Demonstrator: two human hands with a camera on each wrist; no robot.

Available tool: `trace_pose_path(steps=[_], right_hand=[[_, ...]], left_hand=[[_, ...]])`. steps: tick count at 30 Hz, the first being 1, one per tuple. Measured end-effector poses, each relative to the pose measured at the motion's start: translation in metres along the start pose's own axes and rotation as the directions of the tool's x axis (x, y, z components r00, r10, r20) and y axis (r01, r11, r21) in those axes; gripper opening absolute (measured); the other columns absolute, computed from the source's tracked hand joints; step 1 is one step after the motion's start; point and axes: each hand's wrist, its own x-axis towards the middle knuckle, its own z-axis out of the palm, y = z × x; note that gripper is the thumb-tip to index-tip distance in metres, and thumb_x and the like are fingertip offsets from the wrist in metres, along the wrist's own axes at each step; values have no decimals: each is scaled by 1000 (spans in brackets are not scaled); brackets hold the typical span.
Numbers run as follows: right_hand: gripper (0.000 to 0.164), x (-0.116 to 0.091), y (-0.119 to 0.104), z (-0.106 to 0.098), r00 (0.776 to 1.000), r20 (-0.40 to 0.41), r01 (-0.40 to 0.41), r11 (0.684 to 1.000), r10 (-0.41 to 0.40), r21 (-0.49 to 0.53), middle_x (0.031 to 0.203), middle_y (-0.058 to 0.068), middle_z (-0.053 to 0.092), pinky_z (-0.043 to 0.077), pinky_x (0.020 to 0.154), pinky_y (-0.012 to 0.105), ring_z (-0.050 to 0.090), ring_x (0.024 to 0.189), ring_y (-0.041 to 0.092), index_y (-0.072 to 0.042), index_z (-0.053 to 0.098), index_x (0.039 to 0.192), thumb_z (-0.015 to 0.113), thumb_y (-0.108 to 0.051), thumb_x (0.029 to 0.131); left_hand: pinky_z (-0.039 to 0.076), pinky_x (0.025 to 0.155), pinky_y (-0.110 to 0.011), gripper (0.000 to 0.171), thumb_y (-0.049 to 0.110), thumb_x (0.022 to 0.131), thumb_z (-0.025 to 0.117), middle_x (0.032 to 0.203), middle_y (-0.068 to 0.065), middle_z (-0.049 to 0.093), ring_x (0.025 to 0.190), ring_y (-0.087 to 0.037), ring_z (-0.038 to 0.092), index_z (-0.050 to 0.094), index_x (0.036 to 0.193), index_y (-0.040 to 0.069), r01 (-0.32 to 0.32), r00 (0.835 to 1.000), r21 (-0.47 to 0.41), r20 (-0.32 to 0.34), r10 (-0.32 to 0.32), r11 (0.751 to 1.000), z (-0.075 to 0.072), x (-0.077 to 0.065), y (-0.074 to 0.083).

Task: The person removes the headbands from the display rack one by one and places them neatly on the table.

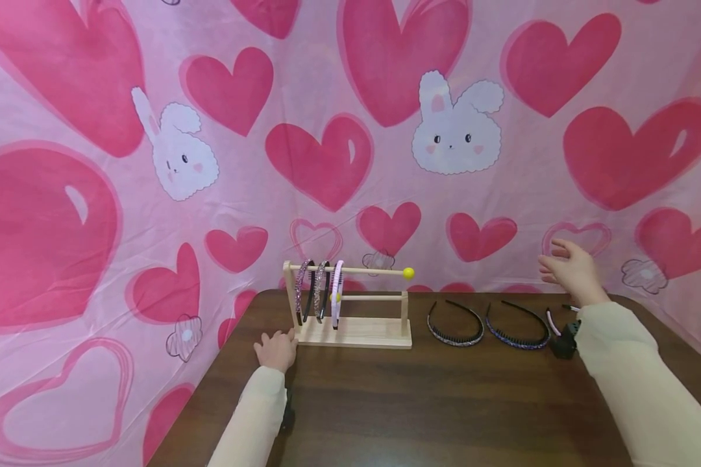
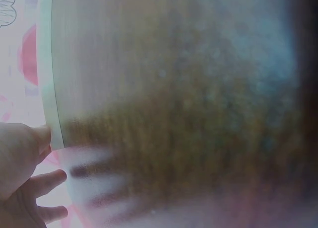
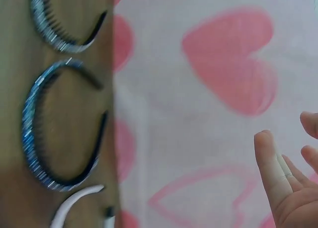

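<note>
My left hand (image 1: pixel 276 351) rests on the table at the left end of the wooden headband stand (image 1: pixel 356 332). In the left wrist view, the thumb side of the left hand (image 2: pixel 22 163) touches the end of the stand's base (image 2: pixel 55 114), and the other fingers are spread apart. Three headbands hang on the upper bar: a purple glittery one (image 1: pixel 300 292), a silvery one (image 1: pixel 320 292) and a pale pink one (image 1: pixel 336 295). Raised at the right, my right hand (image 1: pixel 574 269) holds nothing. Below it lie a blue glittery headband (image 1: pixel 516 342) and a pink one (image 1: pixel 553 322), partly hidden by the wrist camera.
Another dark, toothed headband (image 1: pixel 455 340) lies between the stand and the blue one. Yellow balls tip the bars, the upper ball (image 1: pixel 408 273) pointing right. A pink heart-print cloth (image 1: pixel 385 188) hangs behind the brown table (image 1: pixel 420 402).
</note>
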Motion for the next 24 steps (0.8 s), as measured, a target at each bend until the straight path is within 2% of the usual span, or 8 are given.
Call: trace_pose_path(steps=[3,6,10,13,15,20,24], right_hand=[[67,8,-20,12,999,28,43,999,-43,-14,132,43,25,50,58,19,54,63,-10,11,15,141,54,-15,92],[70,15,-41,23,997,57,58,996,-54,-61,133,39,29,51,60,21,57,67,-6,6,17,143,57,-21,92],[74,22,-63,39,994,92,78,988,-66,-134,135,33,32,52,66,26,64,83,15,-1,18,145,58,-30,90],[73,26,-79,52,989,119,107,981,-89,-159,135,30,33,52,69,30,61,94,31,-3,19,146,59,-29,90],[72,28,-88,61,986,138,118,981,-97,-152,135,29,34,52,70,33,59,96,36,-4,19,146,59,-26,91],[71,30,-107,87,980,176,120,985,-96,-127,135,27,35,49,76,41,59,95,37,-7,20,146,60,-24,90],[70,31,-114,108,974,198,132,985,-108,-112,136,25,36,50,76,40,60,95,36,-8,22,146,61,-23,89]], left_hand=[[26,87,-59,38,24,94,50,124,-20,52,110,-44,38,55,129,8,3,1000,-3,-3,-3,1000,0,0,0],[27,87,-59,38,24,94,51,123,-20,53,109,-44,38,55,128,8,7,1000,-2,-8,-7,1000,-1,0,0],[26,87,-59,38,24,94,51,123,-20,52,109,-44,38,55,128,8,10,1000,0,-8,-10,1000,-2,0,0],[26,87,-59,38,24,94,51,123,-20,52,109,-44,38,55,128,8,10,1000,-2,-10,-10,1000,-1,0,0],[27,86,-59,38,24,94,51,123,-20,53,108,-44,38,56,127,8,7,1000,0,-14,-7,1000,-1,1,0],[27,86,-59,38,24,94,52,123,-20,52,109,-44,38,56,128,8,0,1000,-1,-12,0,1000,0,1,-1],[27,85,-59,38,24,94,51,123,-20,52,108,-44,38,56,127,7,-8,1000,0,-13,8,1000,2,1,-2]])
